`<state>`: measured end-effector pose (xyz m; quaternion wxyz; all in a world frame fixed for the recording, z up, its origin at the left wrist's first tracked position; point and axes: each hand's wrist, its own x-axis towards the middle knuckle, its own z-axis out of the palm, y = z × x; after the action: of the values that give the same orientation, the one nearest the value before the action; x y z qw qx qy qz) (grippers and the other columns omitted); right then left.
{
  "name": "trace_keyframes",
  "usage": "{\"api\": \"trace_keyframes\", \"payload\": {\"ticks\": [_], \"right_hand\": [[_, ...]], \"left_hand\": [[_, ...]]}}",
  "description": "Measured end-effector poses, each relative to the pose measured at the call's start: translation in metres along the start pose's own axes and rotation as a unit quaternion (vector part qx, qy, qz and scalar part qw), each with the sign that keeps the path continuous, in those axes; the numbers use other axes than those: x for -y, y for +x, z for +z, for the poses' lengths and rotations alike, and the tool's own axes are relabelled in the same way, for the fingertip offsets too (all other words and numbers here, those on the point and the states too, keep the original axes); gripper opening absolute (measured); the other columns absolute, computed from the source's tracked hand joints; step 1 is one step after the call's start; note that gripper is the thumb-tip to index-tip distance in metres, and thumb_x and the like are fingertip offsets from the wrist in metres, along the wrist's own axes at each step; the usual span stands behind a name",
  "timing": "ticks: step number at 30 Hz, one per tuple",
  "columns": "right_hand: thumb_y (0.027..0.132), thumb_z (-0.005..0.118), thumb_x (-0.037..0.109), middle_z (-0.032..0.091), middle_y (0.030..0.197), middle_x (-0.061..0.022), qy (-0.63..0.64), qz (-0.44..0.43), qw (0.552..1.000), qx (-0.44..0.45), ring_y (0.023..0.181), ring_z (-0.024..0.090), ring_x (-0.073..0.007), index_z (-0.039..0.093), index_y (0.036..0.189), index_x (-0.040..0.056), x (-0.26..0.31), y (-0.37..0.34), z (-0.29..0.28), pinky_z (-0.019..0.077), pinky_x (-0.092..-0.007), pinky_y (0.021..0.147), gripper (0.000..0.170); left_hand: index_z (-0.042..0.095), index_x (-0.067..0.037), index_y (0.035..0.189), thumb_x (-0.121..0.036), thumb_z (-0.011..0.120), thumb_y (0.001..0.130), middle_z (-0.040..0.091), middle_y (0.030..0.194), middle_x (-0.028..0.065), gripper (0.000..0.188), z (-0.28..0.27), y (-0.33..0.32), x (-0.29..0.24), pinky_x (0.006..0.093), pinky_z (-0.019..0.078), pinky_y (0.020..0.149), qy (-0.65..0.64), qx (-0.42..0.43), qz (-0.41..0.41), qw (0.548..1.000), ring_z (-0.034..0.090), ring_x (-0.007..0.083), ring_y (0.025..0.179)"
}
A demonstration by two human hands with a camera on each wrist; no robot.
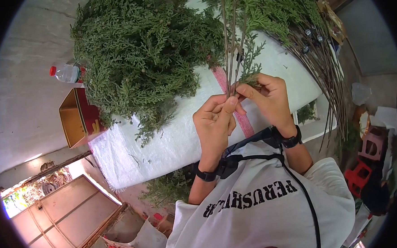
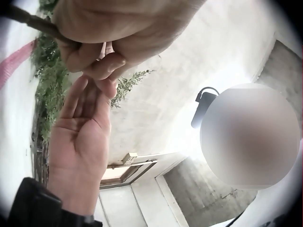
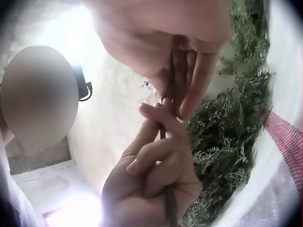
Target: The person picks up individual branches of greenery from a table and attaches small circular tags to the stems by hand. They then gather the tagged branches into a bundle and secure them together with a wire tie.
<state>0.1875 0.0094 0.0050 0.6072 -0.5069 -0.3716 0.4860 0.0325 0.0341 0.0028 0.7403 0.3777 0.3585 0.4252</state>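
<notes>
Brown stems (image 1: 227,55), tops cropped, fill the left grip (image 1: 214,122); right grip (image 1: 271,97) pinches half-hidden greenery (image 1: 249,66).

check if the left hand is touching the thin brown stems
Touching: the head view shows the left hand pinching the thin brown stems with its thumb pressed against them.

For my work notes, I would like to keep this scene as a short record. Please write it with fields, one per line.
left hand: the left hand pinches thin upright stems near their lower ends
right hand: the right hand pinches a leafy sprig beside them
surface: white covering with a pink band across it
foliage: large green pile, left in the head view
bare stems: a bundle, right in that view
far left: red-capped bottle, open red-and-gold container
</notes>
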Motion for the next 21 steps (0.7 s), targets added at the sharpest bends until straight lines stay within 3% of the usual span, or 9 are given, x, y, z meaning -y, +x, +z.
{"api": "trace_keyframes", "payload": {"ticks": [5,9,14,17,21], "right_hand": [[0.088,0.071,0.003,0.074,0.089,-0.0113,-0.14,-0.084,0.987,-0.007,0.078,0.069,-0.0129,0.071,0.096,-0.0068,0.008,-0.006,0.0,0.0545,-0.025,0.071,0.012],[0.087,0.072,0.002,0.074,0.087,-0.0109,-0.177,-0.078,0.981,0.008,0.077,0.068,-0.0124,0.073,0.092,-0.0057,0.015,-0.008,-0.002,0.0537,-0.0242,0.071,0.009],[0.084,0.075,0.004,0.074,0.079,-0.0098,-0.178,-0.116,0.977,0.008,0.071,0.067,-0.0105,0.074,0.091,-0.0046,0.006,-0.002,-0.004,0.0529,-0.024,0.069,0.011],[0.083,0.074,0.001,0.074,0.083,-0.0094,-0.159,-0.075,0.984,-0.008,0.075,0.068,-0.0113,0.074,0.092,-0.0046,0.004,-0.003,0.001,0.0531,-0.0246,0.07,0.011],[0.082,0.076,0.003,0.074,0.091,-0.0091,-0.086,-0.06,0.992,0.074,0.081,0.068,-0.0116,0.073,0.094,-0.0047,0.009,0.003,0.008,0.0531,-0.0257,0.073,0.015]], "left_hand": [[0.066,0.004,0.104,-0.008,0.063,0.097,0.069,0.077,0.011,0.014,0.0,0.0,-0.003,0.0196,0.0228,0.038,0.006,0.02,-0.019,1.0,0.035,0.0005,0.042],[0.066,0.004,0.102,-0.009,0.062,0.098,0.07,0.076,0.0109,0.015,-0.005,0.002,-0.003,0.0199,0.0222,0.037,-0.005,0.037,-0.047,0.998,0.034,0.0002,0.041],[0.065,0.003,0.105,-0.011,0.062,0.098,0.07,0.076,0.0108,0.016,-0.008,0.006,-0.002,0.0201,0.0211,0.037,-0.046,0.054,-0.091,0.993,0.033,0.0,0.04],[0.062,0.002,0.111,-0.011,0.062,0.098,0.069,0.074,0.0095,0.019,-0.009,0.007,-0.002,0.0199,0.0214,0.037,-0.077,0.053,-0.101,0.991,0.034,0.0001,0.041],[0.057,0.001,0.117,-0.01,0.06,0.099,0.068,0.076,0.0085,0.021,-0.021,-0.005,-0.014,0.0194,0.0253,0.039,-0.083,0.071,-0.069,0.992,0.039,0.0009,0.045]]}}
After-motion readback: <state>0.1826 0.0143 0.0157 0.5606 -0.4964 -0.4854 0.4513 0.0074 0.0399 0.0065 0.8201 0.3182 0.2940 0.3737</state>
